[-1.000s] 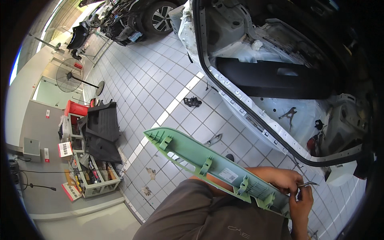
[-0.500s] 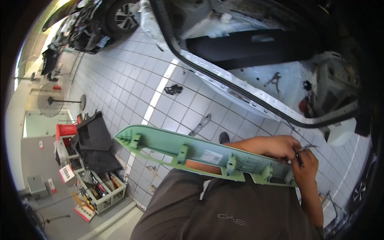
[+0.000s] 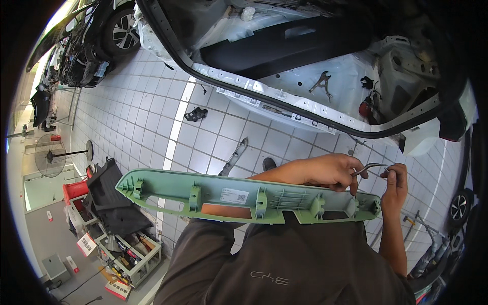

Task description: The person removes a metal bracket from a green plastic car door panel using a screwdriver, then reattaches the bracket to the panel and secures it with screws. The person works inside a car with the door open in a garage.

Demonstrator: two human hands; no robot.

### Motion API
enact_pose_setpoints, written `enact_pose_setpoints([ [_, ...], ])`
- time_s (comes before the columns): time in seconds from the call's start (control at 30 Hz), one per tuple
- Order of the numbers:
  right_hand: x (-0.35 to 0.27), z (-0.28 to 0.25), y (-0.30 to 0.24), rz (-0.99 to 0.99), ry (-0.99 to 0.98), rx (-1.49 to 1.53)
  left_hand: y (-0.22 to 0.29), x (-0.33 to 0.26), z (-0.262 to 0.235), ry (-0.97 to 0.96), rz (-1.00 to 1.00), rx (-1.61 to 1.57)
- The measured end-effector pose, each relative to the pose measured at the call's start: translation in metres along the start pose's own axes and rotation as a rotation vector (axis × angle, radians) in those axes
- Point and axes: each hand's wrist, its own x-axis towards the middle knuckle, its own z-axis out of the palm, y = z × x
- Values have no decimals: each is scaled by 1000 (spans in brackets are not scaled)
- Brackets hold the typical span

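A long pale-green plastic trim panel [image 3: 170, 185], its ribbed and clipped inner side showing, lies across my left forearm and against the front of my body. My left hand [image 3: 330, 172] is beyond the panel's right half, fingers closed round a curved metal tool [image 3: 369, 166] that looks like slim pliers; its handles are mostly hidden. The tool's tip points toward my right hand [image 3: 394, 190], held just past the panel's right end. There, thumb and fingers pinch something small that I cannot make out.
Ahead stands an open car body [image 3: 310, 109] with a black panel [image 3: 284, 48] and a metal bracket [image 3: 321, 85] inside. A black part [image 3: 195, 114] and a grey strip [image 3: 235, 156] lie on the tiled floor. At left are a tool cart [image 3: 142, 264] and a fan [image 3: 50, 155].
My hands, close together at the panel's right end before, are now apart, with the metal tool showing between them. The panel has shifted left in view and sits more level.
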Motion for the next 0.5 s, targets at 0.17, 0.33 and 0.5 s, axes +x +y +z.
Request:
enact_pose_setpoints([
  [0.17,-18,2,30,444,-119,105,-2,7,-3,-18,-1,9],
  [0.33,-25,8,21,280,-185,-260,2,9,4,45,10,211],
  [0.5,11,-8,16,579,-371,315,26,-8,9,358,-32,363],
])
